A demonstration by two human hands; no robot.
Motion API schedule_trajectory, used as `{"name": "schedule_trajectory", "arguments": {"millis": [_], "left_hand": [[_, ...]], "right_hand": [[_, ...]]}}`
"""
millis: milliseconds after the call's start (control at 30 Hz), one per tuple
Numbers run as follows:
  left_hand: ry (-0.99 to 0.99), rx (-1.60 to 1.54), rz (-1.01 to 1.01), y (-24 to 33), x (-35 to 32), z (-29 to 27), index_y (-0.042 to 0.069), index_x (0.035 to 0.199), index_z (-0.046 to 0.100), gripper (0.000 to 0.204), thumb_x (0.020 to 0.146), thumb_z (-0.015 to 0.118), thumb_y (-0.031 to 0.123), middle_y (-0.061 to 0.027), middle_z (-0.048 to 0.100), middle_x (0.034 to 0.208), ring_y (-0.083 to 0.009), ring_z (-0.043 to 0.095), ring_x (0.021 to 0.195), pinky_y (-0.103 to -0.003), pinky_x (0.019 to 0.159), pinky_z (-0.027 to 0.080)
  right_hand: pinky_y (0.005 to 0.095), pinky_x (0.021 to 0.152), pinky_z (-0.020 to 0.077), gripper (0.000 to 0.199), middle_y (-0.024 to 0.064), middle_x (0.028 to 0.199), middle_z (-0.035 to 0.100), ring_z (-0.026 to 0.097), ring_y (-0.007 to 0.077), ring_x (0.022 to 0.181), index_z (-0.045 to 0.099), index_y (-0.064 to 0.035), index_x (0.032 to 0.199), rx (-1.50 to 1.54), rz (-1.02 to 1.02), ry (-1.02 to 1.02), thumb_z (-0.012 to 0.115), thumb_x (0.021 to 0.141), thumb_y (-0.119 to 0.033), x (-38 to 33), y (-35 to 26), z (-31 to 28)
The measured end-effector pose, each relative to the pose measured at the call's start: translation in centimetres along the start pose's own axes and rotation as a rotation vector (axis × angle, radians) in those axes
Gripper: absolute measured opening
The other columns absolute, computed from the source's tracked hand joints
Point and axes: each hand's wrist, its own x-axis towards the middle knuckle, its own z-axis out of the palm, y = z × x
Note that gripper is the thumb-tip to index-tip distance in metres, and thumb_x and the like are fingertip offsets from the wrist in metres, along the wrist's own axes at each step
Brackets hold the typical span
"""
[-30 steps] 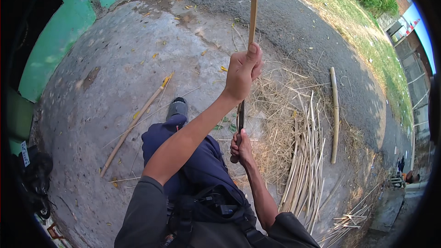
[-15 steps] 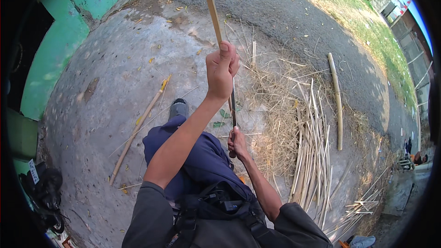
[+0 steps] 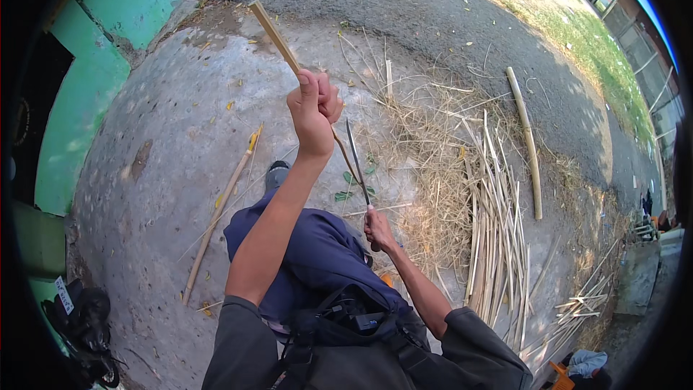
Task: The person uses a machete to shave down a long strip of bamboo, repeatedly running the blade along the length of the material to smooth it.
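My left hand is raised and closed around a long, narrow bamboo strip. The strip's upper part slants up to the left, and its thin lower part runs down below the fist, close beside the blade. Lower and to the right, my right hand grips the handle of a long knife. Its dark, slender blade points up and slightly left, the tip standing just right of my left fist. Whether blade and strip touch near the blade's base I cannot tell.
Split bamboo strips lie piled at right, beside curly shavings. A bamboo pole rests past them, another stick at left. More short strips lie lower right. A motorcycle stands lower left by a green wall.
My left hand has moved left with the bamboo strip, which now leans further left. The knife's blade has tilted left, and its tip now shows clear of my fist.
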Motion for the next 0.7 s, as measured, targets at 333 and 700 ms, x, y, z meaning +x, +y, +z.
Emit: {"name": "schedule_trajectory", "arguments": {"millis": [333, 700], "left_hand": [[-0.07, -0.017, -0.01, -0.2, -1.0, -0.2, 0.015, 0.066, 0.023, 0.066, 0.106, 0.036, 0.066, 0.006, 0.017, 0.057, -0.0074, 0.01, 0.047, -0.03, 0.045, 0.011], [-0.278, 0.138, -0.251, 3.6, -2.7, -0.8, 0.015, 0.067, 0.022, 0.064, 0.108, 0.023, 0.064, 0.0043, 0.017, 0.058, -0.0107, 0.014, 0.055, -0.031, 0.053, 0.015]], "right_hand": [[0.0278, 0.039, 0.0256, 0.054, -0.0027, 0.057, 0.039, 0.032, 0.0087, 0.042, 0.042, -0.0143, 0.073, -0.092, 0.002, 0.074, 0.044, 0.106, -0.057, -2.2, 3.2, -4.0], [0.0257, 0.04, 0.0245, 0.053, -0.0035, 0.057, 0.036, 0.029, 0.0081, 0.043, 0.045, -0.0118, 0.078, -0.027, 0.036, 0.02, 0.042, 0.107, -0.056, -8.8, 2.2, -4.3]]}}
